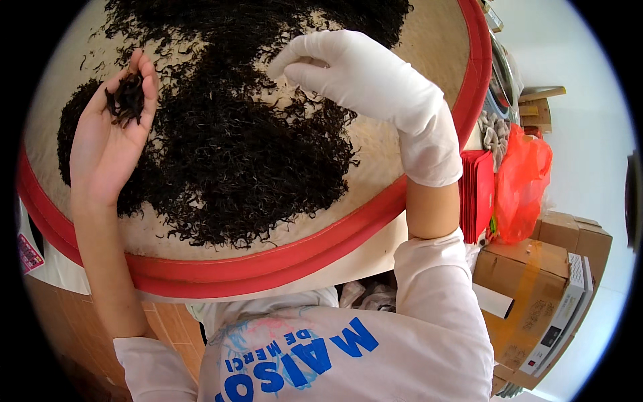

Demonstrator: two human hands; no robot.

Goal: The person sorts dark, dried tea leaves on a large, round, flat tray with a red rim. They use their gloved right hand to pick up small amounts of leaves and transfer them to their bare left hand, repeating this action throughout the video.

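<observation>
My bare left hand is turned palm up at the left of a big round tray with a red padded rim. Its fingers cup a small clump of dark, twisted dried leaves, which look like loose tea. Over the tray's middle right is my right hand in a white glove. Its fingers reach left and bend down, thumb a little apart from them, and nothing shows between them. Below both hands a wide, uneven heap of the same dark leaves spreads over the pale tray bed.
Right of the tray stand a stack of red folders or packets, a red plastic bag and a grey cloth. Lower right are cardboard boxes with a white-and-grey device against them. Brown floor shows at lower left.
</observation>
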